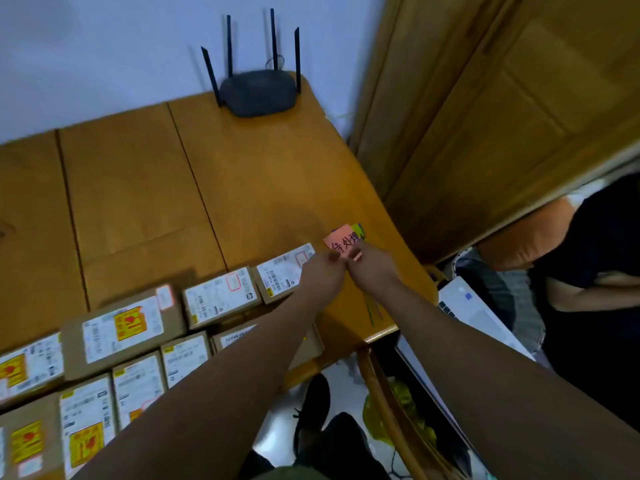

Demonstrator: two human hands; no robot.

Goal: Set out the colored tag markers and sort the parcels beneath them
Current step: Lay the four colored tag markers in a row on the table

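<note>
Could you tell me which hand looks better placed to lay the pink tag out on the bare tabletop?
Probably the left hand: it lies nearer the bare table, with the right hand steadying the tag stack. Both pinch the pink tag.

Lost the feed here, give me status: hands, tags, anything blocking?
Left hand and right hand both pinching the pink tag. More coloured tags beneath it. Parcels unsorted at near edge. Router far back, not blocking.
</note>
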